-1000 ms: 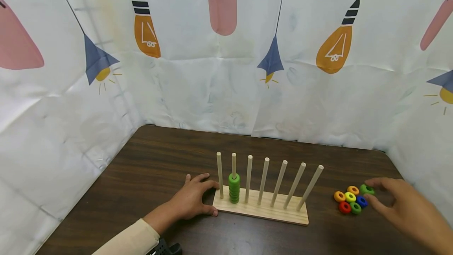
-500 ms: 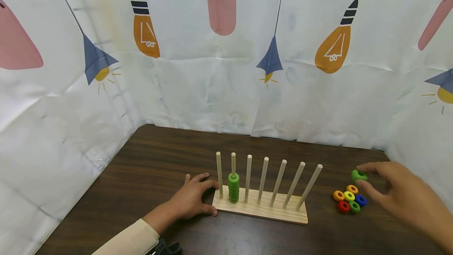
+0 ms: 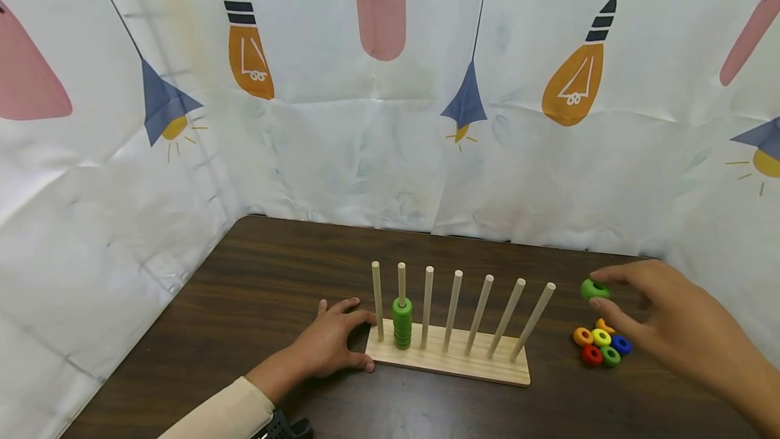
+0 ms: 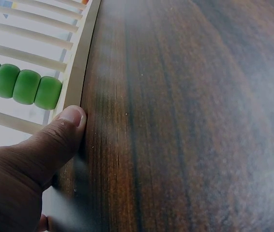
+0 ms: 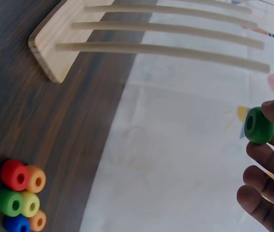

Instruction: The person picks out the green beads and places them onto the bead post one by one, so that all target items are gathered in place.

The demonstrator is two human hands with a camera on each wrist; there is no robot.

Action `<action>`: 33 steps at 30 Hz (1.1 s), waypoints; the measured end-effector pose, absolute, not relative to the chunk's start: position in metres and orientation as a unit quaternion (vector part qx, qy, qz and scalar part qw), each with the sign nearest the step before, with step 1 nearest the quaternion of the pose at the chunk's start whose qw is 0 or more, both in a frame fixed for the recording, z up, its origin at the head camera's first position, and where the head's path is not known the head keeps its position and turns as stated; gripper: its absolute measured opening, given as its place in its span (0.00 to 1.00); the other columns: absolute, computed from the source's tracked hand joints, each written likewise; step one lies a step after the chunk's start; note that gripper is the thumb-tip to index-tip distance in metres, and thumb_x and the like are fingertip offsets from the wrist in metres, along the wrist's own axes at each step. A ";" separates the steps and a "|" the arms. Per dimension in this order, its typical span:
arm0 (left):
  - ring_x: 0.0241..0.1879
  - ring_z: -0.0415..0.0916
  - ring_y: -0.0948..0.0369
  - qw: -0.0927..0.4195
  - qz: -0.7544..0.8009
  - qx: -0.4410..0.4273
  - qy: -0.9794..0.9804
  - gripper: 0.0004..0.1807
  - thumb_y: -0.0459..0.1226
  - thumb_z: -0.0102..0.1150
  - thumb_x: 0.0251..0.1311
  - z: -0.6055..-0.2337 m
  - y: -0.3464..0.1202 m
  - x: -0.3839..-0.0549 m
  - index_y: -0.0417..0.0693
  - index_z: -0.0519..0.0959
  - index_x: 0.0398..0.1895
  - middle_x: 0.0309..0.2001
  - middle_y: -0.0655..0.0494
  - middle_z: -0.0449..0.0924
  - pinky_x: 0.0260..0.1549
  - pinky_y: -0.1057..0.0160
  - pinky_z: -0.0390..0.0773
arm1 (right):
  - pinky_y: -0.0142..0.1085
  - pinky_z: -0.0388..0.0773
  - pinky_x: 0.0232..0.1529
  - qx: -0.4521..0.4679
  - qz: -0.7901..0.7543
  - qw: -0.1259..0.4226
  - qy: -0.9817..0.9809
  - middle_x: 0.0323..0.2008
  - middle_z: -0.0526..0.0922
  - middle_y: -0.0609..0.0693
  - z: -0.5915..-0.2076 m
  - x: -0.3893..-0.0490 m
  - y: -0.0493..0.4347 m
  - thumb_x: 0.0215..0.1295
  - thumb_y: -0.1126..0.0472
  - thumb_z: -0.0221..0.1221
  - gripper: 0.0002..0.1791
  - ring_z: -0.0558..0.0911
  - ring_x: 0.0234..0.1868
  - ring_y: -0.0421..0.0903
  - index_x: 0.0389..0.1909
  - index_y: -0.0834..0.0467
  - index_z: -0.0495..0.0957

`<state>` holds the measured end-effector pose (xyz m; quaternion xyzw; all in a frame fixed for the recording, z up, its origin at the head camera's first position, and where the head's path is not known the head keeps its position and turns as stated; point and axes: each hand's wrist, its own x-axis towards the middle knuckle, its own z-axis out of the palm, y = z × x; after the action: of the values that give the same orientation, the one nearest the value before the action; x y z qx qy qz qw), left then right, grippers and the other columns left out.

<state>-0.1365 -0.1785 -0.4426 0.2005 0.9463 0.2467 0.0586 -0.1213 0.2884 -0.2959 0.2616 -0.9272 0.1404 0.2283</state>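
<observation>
A wooden peg stand (image 3: 447, 361) with a row of upright pegs sits on the table. Several green beads (image 3: 402, 324) are stacked on its second peg from the left. My left hand (image 3: 335, 339) holds the stand's left end, thumb at the front corner and index finger at the back. That thumb (image 4: 62, 126) lies against the base edge in the left wrist view. To the right, my right hand (image 3: 664, 314) pinches a green bead (image 3: 594, 289) between thumb and fingers, raised above the table. Its hole shows in the right wrist view, where the other fingers are spread below.
Loose beads lie grouped right of the stand: red (image 3: 592, 356), green (image 3: 611, 357), blue (image 3: 621, 345), yellow (image 3: 601, 337) and orange (image 3: 583, 337). A second orange bead (image 3: 604, 325) is partly covered by the right hand. A printed curtain (image 3: 390, 154) hangs behind the brown table (image 3: 292, 256).
My right hand has lifted the green bead from beside the loose group and carried it up and to the left. The left hand and the stand have stayed put.
</observation>
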 end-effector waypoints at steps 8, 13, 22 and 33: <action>0.74 0.58 0.43 0.060 0.251 0.203 0.945 0.36 0.55 0.81 0.46 -0.443 -0.179 -0.137 0.59 0.80 0.59 0.67 0.44 0.73 0.66 0.22 0.41 | 0.25 0.69 0.35 0.289 0.144 0.256 -0.911 0.43 0.84 0.38 -0.286 -0.119 0.273 0.47 0.60 0.80 0.24 0.72 0.37 0.34 0.46 0.46 0.84; 0.74 0.59 0.42 0.058 0.252 0.206 0.944 0.35 0.55 0.81 0.46 -0.444 -0.179 -0.137 0.58 0.80 0.59 0.66 0.44 0.75 0.65 0.21 0.42 | 0.24 0.70 0.37 0.309 0.157 0.263 -0.900 0.43 0.84 0.38 -0.280 -0.119 0.265 0.47 0.59 0.80 0.24 0.74 0.36 0.34 0.47 0.46 0.84; 0.74 0.59 0.42 0.052 0.250 0.209 0.944 0.35 0.54 0.81 0.45 -0.445 -0.179 -0.137 0.57 0.80 0.58 0.65 0.43 0.75 0.65 0.21 0.43 | 0.24 0.72 0.39 0.359 0.176 0.266 -0.877 0.43 0.84 0.35 -0.272 -0.124 0.249 0.58 0.51 0.75 0.16 0.76 0.41 0.34 0.46 0.47 0.83; 0.74 0.59 0.42 0.058 0.249 0.208 0.944 0.35 0.55 0.81 0.46 -0.444 -0.180 -0.138 0.58 0.80 0.58 0.65 0.45 0.75 0.65 0.21 0.42 | 0.23 0.74 0.41 0.379 0.180 0.266 -0.868 0.44 0.85 0.38 -0.273 -0.129 0.234 0.68 0.39 0.64 0.17 0.80 0.44 0.40 0.46 0.47 0.83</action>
<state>-0.1378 -0.1796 -0.4445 0.2076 0.9443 0.2489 0.0578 -0.1289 0.2339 -0.2726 0.3788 -0.8681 0.1801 0.2656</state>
